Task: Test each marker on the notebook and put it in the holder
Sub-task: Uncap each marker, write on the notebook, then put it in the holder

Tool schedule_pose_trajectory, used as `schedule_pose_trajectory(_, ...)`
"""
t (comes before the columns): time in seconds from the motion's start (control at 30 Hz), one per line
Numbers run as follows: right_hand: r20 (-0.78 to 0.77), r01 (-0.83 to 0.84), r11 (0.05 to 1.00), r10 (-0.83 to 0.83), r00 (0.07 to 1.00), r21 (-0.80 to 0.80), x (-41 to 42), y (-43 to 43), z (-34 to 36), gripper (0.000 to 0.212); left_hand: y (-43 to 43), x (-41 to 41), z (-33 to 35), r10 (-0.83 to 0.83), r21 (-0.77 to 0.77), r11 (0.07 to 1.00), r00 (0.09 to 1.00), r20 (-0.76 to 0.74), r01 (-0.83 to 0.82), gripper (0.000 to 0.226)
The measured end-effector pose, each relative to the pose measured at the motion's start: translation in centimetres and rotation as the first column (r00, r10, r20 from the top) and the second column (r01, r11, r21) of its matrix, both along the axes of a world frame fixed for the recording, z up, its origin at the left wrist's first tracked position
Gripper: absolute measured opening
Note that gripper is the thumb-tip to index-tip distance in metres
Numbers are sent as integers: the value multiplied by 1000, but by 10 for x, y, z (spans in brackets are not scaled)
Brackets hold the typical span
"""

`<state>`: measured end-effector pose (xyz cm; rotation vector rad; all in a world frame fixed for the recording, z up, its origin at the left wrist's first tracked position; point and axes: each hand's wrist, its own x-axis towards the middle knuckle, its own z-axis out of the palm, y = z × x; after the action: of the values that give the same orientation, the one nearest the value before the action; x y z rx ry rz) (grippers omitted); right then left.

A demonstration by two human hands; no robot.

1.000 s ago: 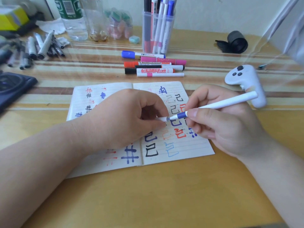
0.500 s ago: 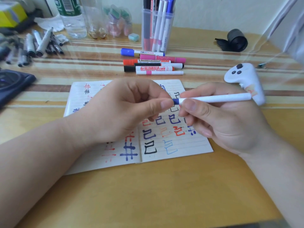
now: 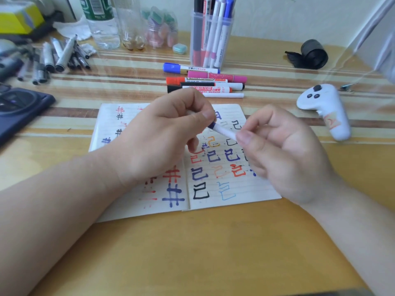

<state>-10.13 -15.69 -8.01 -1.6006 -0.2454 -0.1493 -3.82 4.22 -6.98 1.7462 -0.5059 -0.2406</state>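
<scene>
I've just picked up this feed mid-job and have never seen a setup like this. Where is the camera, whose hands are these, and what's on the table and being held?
There is no machine here. A person works with bare hands, and the one camera sits on their head, looking forward and down, so the arms coming in from the bottom are their own.

The left hand and right hand both pinch one white marker with a blue end, above the open notebook, whose pages carry test marks in several colours.

On the table behind it lie loose markers. Further back, the clear holder has markers standing in it. A white controller lies to the right and grey pens at far left.
</scene>
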Motion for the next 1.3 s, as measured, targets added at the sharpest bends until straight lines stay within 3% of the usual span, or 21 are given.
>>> schedule_pose_trajectory(0.17,90,-24,995,32,995,-93,-6,6,-2,12,-5,-11,12,17,246,968,989,145,-53,29)
schedule_pose_trajectory(0.4,138,17,994,-2,990,-112,-7,4,-3,17,-7,-16,11,-2,279,959,985,172,-47,32)
schedule_pose_trajectory(0.5,89,46,997,-40,995,-57,-3,1,0,21,-8,-14,11,-15,206,978,992,126,-11,32)
schedule_pose_trajectory(0.63,-34,27,972,-19,999,234,2,-4,9,16,-7,-7,8,17,5,1000,999,44,-17,21)
schedule_pose_trajectory(0.77,-26,42,957,-36,999,288,1,6,15,27,-4,-6,6,109,-85,991,993,38,-105,20)
schedule_pose_trajectory(0.83,2,50,969,-52,999,243,5,10,23,37,-4,-4,12,189,-118,976,981,44,-183,15)
schedule_pose_trajectory(0.93,57,108,985,-117,991,138,19,21,42,16,-2,3,15,313,-144,944,944,101,-297,9)
schedule_pose_trajectory(1.1,195,189,981,-176,965,-49,50,38,71,14,6,11,12,417,-160,904,901,122,-396,26)
schedule_pose_trajectory(1.17,267,287,948,-245,932,-134,70,34,84,15,7,11,13,413,-159,906,902,127,-393,24)
schedule_pose_trajectory(1.3,426,496,823,-358,831,-275,126,15,115,15,6,13,4,314,-4,947,926,211,-321,30)
